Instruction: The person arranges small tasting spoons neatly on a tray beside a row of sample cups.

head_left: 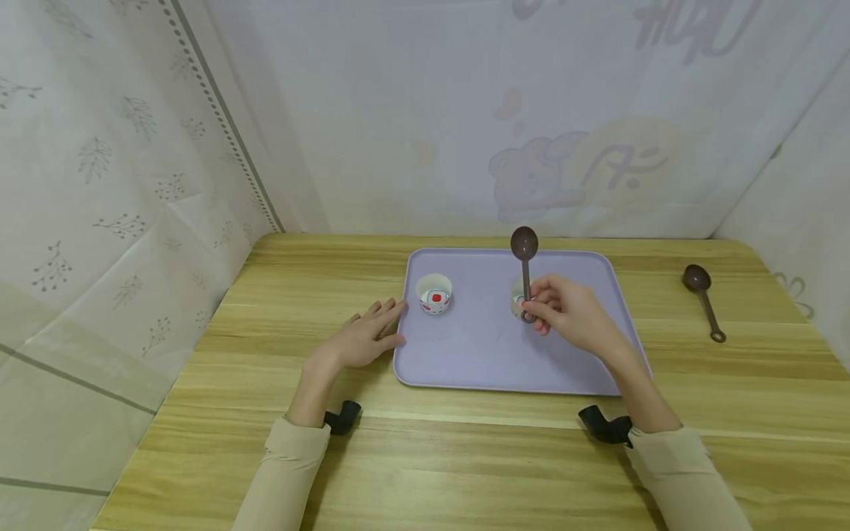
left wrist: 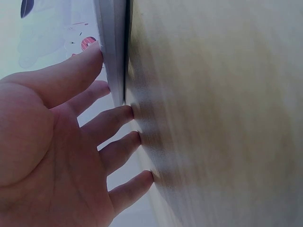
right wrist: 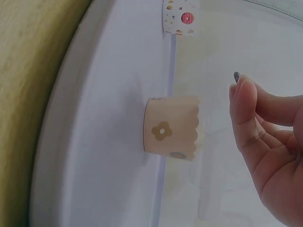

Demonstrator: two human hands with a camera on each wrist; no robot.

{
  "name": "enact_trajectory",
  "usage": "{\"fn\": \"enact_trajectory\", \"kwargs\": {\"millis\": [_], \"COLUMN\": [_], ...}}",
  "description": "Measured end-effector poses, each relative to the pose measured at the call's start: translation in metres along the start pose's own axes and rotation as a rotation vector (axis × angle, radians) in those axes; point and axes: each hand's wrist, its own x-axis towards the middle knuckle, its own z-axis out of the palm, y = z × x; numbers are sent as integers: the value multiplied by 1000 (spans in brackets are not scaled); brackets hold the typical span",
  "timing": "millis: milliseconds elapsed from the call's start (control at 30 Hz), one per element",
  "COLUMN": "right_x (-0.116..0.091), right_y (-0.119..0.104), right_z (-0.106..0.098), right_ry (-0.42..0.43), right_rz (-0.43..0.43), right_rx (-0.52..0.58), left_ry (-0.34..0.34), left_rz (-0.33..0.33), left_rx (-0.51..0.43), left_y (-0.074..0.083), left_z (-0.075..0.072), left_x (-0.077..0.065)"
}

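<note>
My right hand (head_left: 576, 311) pinches a dark brown spoon (head_left: 524, 245) by the ring end of its handle. The spoon stands bowl-up over the lilac tray (head_left: 471, 365), overlapping a beige paper baking cup behind it. In the right wrist view that cup (right wrist: 171, 127) shows a scalloped rim and flower print; only the handle tip is visible between thumb and finger. At the tray's left edge, my left hand (head_left: 358, 338) rests with spread fingers, thumb at the rim and fingertips on the table. A white paper baking cup (head_left: 434, 295) with red prints sits on the tray's left.
Another brown spoon (head_left: 707, 302) lies on the wooden table (head_left: 465, 464) right of the tray. Black mounts (head_left: 344, 418) are worn at both wrists. A printed white cloth (head_left: 398, 133) hangs along the table's back edge, with more cloth at the sides.
</note>
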Motion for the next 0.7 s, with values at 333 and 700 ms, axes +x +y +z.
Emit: {"fn": "enact_trajectory", "kwargs": {"millis": [333,700], "right_x": [5,11], "right_y": [-3,-9], "right_z": [12,22], "right_ry": [-11,-35], "right_rz": [-5,17], "right_rx": [21,52], "left_ry": [-5,-2], "left_rz": [-5,0], "left_rx": [-1,-1], "left_y": [0,0], "left_z": [0,0], "left_x": [0,0]}}
